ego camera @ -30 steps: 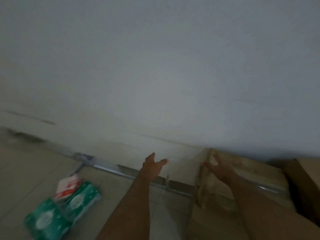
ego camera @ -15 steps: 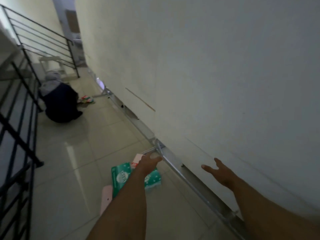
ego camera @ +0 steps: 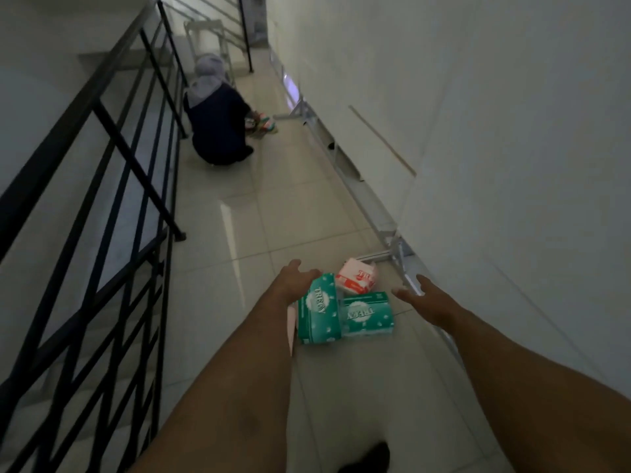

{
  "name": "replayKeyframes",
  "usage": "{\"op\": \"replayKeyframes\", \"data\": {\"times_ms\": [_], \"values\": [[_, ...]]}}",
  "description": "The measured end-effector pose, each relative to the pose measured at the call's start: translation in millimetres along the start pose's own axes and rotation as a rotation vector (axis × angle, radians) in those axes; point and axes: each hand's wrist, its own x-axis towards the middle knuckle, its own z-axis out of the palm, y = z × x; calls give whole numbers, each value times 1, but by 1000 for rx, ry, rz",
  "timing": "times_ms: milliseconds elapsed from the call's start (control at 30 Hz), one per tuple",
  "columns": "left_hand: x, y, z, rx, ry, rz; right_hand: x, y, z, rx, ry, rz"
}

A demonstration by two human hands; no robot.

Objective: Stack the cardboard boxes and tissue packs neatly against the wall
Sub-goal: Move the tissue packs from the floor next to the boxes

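Note:
Two green tissue packs lie on the tiled floor: one (ego camera: 319, 310) stands on its side, the other (ego camera: 368, 314) lies to its right. A red-and-white tissue pack (ego camera: 356, 277) sits just behind them, near the wall. A pink flat item (ego camera: 291, 322) shows at the left of the green packs. My left hand (ego camera: 293, 279) reaches out over the left green pack's far corner, fingers loose and holding nothing. My right hand (ego camera: 425, 297) hovers to the right of the packs, fingers spread, empty. No cardboard box is in view.
A white wall (ego camera: 478, 131) runs along the right with a metal rail (ego camera: 386, 230) at its foot. A black stair railing (ego camera: 129, 186) borders the left. A person (ego camera: 215, 114) crouches farther down the corridor beside colourful packs (ego camera: 263, 122).
The view has swung left from the wall and cardboard box to the corridor. Both hands have moved closer to the tissue packs, which now lie between them.

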Motion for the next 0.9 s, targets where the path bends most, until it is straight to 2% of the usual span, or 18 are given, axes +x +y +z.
{"op": "replayKeyframes", "data": {"times_ms": [200,400,667,900], "values": [[103,-36,5,9,11,-137,120,-8,44,10,-149,47],[216,-92,40,56,-69,-242,247,27,116,28,-196,143],[374,-222,145,186,-146,-287,418,130,266,85,-200,195],[453,-332,211,247,-124,-294,492,221,386,192,-187,231]]}}
